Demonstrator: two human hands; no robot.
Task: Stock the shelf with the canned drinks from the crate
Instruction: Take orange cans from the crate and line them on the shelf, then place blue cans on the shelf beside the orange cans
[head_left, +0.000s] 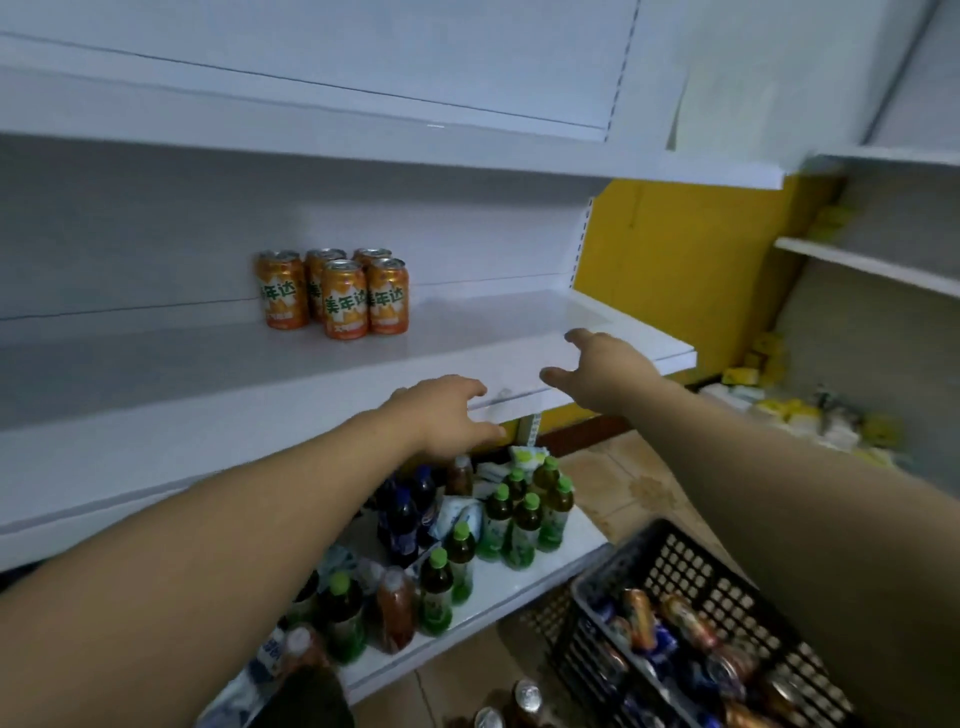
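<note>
Several orange cans (343, 299) stand in a tight group at the back of the white middle shelf (208, 364). My left hand (447, 410) hovers at that shelf's front edge, fingers spread, holding nothing. Just to its right, my right hand (602, 371) reaches over the shelf's right end, open and empty too. Both hands are well in front of and to the right of the cans. At the lower right, a black plastic crate (691, 566) holds several orange and blue cans (685, 623) lying on their sides.
The bottom shelf (519, 582) carries green-capped tea bottles (519, 519), dark blue soda bottles (410, 519) and other drinks. Two loose cans (524, 699) stand on the tiled floor. A yellow wall (675, 260) and a side shelf with yellow packs (789, 410) lie to the right.
</note>
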